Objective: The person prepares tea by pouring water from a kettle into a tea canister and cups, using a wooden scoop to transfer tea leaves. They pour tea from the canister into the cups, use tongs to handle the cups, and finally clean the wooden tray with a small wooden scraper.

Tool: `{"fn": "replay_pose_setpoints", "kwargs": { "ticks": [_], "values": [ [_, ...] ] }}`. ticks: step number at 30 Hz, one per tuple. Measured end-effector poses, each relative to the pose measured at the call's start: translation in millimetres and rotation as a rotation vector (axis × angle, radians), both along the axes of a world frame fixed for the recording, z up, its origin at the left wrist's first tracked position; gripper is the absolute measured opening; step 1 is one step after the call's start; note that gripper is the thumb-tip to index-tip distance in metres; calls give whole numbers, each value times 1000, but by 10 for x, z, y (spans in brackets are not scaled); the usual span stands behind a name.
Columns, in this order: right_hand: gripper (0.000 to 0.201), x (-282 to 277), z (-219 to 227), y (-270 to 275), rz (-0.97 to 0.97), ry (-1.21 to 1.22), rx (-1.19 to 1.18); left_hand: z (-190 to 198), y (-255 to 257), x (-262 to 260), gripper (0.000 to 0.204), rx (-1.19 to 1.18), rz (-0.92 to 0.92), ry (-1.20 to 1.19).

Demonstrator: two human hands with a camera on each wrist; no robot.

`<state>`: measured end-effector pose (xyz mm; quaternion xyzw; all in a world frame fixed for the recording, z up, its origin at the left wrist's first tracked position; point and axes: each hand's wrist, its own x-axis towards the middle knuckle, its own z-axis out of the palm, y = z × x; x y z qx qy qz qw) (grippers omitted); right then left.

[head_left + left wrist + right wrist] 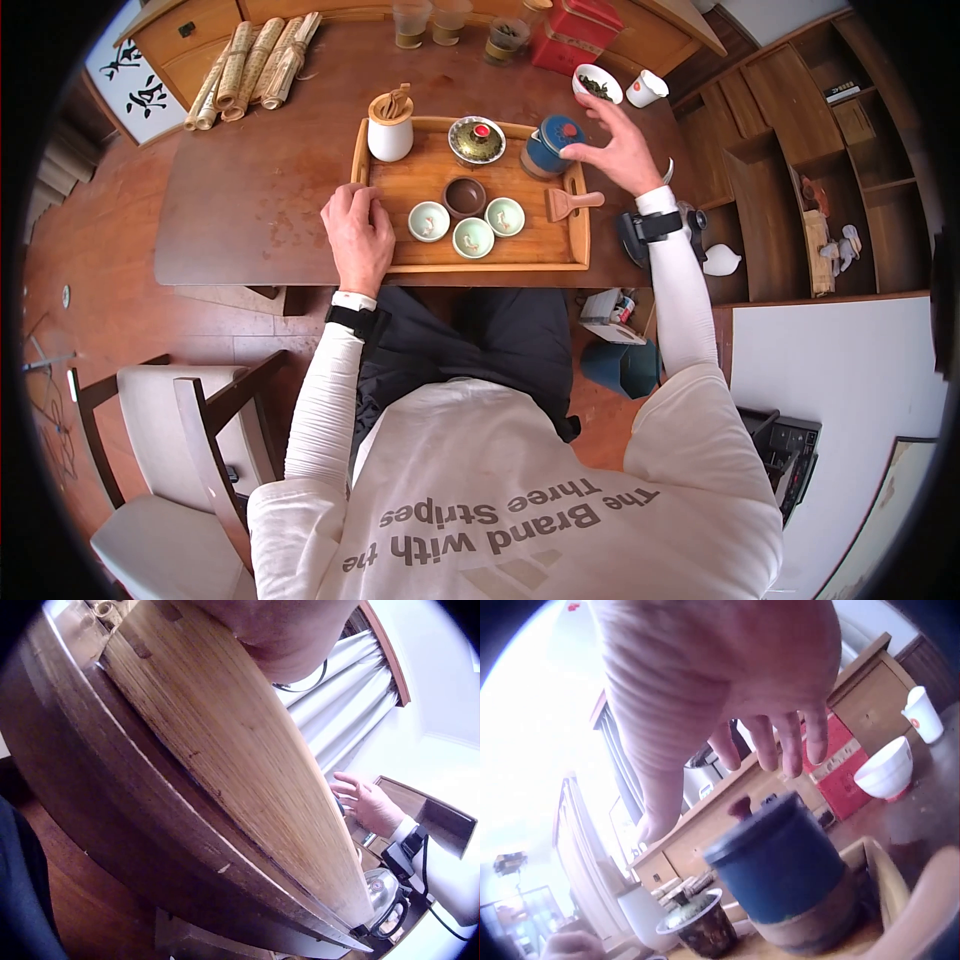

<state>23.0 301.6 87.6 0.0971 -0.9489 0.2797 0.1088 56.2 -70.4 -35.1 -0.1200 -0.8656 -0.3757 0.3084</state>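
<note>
My left hand (358,230) rests at the left front corner of a wooden tray (420,258), fingers loosely bent over its edge. Over the right end of the tray, my right hand (622,150) is spread, thumb apart from the fingers. Below it stands a blue lidded pot (780,862) with a reddish knob and a brown lower band; a gap shows between palm and lid in the right wrist view. Beside the pot is a patterned lidded bowl (477,140). Three pale green cups (473,239) surround a dark brown cup (464,198). A wooden brush (574,204) lies at the tray's right side.
A white holder (390,138) with wooden tools stands at the tray's back left corner. Behind are bamboo scrolls (262,65), glass cups (411,25), a red box (577,35), a white bowl (606,76) of leaves and a white cup (647,89). A kettle (384,900) stands right.
</note>
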Motion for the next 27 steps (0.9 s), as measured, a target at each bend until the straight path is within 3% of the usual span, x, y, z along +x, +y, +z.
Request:
{"fn": "replay_pose_setpoints", "kwargs": {
  "ticks": [3,6,13,27],
  "values": [
    [95,-126,-380,-30,54,25,38,14,7,-7,15,1,5,4],
    [94,-96,-444,-176,-41,-145,-70,5,0,-1,15,10,10,1],
    [97,-69,-621,-180,-128,-124,-269,1,1,-2,15,-1,4,-8],
    [83,-119,-558,-336,-147,79,-157,-4,4,5,14,24,6,2]
  ]
}}
